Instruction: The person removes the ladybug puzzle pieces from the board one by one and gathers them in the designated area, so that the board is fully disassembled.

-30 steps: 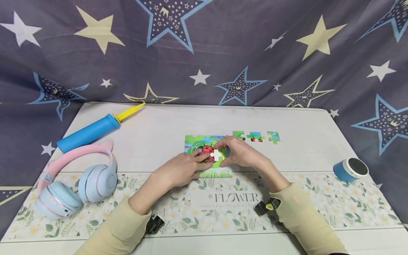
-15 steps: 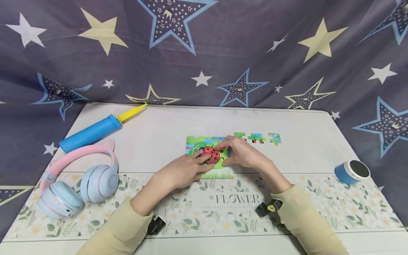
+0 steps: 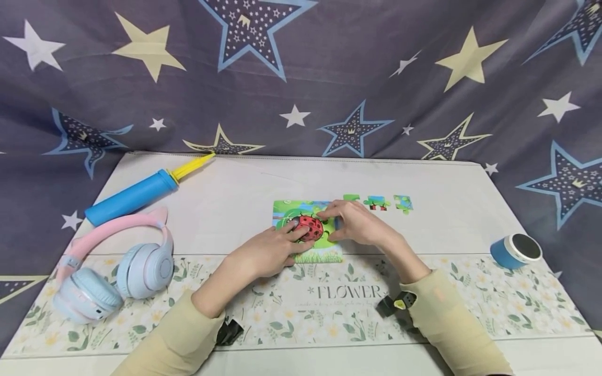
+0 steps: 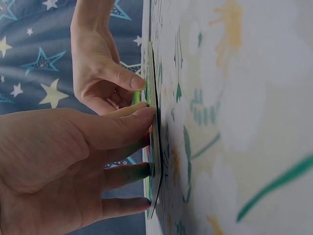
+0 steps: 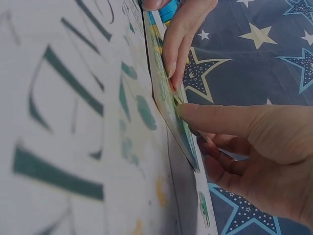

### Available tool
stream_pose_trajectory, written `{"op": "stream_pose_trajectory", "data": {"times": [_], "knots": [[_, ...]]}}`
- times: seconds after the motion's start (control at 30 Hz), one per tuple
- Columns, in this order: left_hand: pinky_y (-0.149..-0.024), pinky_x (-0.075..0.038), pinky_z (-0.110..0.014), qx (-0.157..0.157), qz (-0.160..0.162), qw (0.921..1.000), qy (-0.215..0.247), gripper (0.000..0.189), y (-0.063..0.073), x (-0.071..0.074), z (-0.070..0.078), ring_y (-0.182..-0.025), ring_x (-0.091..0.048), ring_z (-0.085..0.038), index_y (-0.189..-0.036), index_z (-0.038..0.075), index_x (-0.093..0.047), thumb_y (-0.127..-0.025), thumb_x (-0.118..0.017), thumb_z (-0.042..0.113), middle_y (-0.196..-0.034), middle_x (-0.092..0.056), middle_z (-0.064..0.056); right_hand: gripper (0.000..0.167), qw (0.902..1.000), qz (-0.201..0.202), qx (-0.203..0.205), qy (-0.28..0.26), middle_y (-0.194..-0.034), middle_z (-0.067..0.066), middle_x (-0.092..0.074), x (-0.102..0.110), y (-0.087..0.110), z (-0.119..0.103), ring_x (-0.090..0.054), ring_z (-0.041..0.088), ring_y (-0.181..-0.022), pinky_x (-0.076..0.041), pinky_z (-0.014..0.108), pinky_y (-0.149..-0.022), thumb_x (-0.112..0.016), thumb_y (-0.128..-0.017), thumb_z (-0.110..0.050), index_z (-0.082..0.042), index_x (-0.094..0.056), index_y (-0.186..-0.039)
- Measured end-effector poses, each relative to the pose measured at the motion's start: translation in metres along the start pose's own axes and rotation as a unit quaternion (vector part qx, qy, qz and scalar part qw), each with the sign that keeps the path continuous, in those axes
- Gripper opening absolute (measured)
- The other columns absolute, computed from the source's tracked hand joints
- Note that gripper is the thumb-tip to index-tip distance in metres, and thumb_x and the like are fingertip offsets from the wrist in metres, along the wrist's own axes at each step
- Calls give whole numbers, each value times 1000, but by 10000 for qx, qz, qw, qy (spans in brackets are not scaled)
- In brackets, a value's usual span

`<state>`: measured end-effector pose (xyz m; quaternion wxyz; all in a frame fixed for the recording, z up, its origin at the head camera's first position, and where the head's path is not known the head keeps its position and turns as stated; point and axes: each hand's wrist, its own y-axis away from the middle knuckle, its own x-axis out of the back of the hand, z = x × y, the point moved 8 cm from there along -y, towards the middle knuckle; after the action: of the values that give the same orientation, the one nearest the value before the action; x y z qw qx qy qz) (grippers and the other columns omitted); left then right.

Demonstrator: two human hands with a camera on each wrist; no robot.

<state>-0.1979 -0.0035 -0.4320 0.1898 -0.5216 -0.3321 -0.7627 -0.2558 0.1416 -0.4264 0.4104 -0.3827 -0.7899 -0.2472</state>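
Left hand (image 3: pixel 263 251) spread on jigsaw (image 3: pixel 307 209), right hand (image 3: pixel 359 223) pinching a piece (image 4: pixel 137 96); crosswise ladybug (image 3: pixel 316 224) faces left, roomy past far edge.

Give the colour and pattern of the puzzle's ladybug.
The ladybug is red with black spots; head view best.

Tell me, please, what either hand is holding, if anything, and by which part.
The right hand pinches a puzzle piece by its edges; the left hand holds nothing, its fingers only resting on the puzzle.
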Motion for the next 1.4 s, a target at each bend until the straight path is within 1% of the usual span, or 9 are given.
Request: {"op": "stream_pose_trajectory", "data": {"times": [0.1, 0.23, 0.43, 0.53, 0.63, 0.77, 0.87, 1.13, 1.4], "knots": [[-123, -31, -62, 4, -23, 10000, 59, 57, 0, -1, 0, -159, -21, -39, -157, 27, -44, -103, -62, 24, -171, -28, -4, 52, 9998, 145, -34, -118, -131, 6, -72, 6, 3, 4, -68, 24, -111, -59, 41, -88, -86, -84, -13, -10, -71, -133], [-124, -30, -62, -47, -27, 9999, 120, 58, 0, -3, 0, -160, -20, -38, -158, 27, -43, -103, -61, 23, -171, -27, -5, 50, 9975, 424, -80, -551, -126, 6, -74, 19, 11, 17, -70, 22, -104, -60, 44, -93, -86, -83, -11, -10, -72, -131], [-124, -30, -62, -17, 8, 9999, 98, 58, 2, -4, -2, -160, -20, -38, -158, 26, -43, -103, -61, 24, -171, -27, -5, 53, 9933, 730, -229, -869, -132, 9, -72, 42, 34, 50, -71, 27, -115, -56, 48, -103, -87, -80, -11, -8, -71, -130], [-124, -30, -62, -43, 21, 9999, 143, 57, 3, -4, -2, -160, -21, -38, -158, 26, -43, -104, -61, 24, -171, -28, -6, 51, 9904, 789, -411, -1055, -130, 9, -74, 51, 50, 71, -71, 23, -113, -56, 45, -104, -87, -80, -11, -7, -72, -129], [-124, -30, -62, -56, 16, 9998, 196, 57, 3, -4, -1, -160, -21, -38, -158, 25, -44, -104, -61, 23, -171, -28, -6, 50, 9885, 861, -511, -1130, -128, 10, -74, 58, 68, 90, -70, 12, -112, -56, 32, -104, -87, -81, -13, -7, -73, -128], [-124, -30, -62, -62, 33, 9998, 180, 57, 4, -3, -1, -160, -21, -38, -158, 25, -44, -104, -61, 23, -171, -28, -7, 46, 9884, 979, -603, -992, -128, 9, -75, 67, 90, 111, -63, -8, -112, -51, 15, -102, -87, -83, -17, -12, -74, -127], [-124, -30, -62, -58, 30, 9999, 152, 57, 4, -2, -1, -160, -21, -38, -158, 25, -44, -104, -62, 25, -171, -28, -6, 44, 9889, 1103, -612, -785, -126, 8, -75, 71, 104, 122, -60, -13, -112, -51, 14, -100, -87, -83, -18, -16, -75, -125], [-126, -28, -61, -42, 5, 9998, 187, 58, 3, -3, -1, -160, -19, -37, -159, 26, -42, -104, -61, 28, -171, -27, -6, 45, 9881, 1204, -667, -682, -123, 11, -76, 68, 123, 139, -63, -13, -108, -55, 13, -92, -88, -81, -16, -13, -75, -124], [-125, -30, -60, -53, 24, 9998, 176, 57, 5, -1, 0, -161, -19, -37, -159, 25, -43, -105, -60, 28, -171, -27, -7, 45, 9888, 1221, -709, -473, -123, 11, -75, 66, 128, 145, -61, -15, -106, -55, 12, -89, -88, -81, -18, -14, -75, -124]]}}
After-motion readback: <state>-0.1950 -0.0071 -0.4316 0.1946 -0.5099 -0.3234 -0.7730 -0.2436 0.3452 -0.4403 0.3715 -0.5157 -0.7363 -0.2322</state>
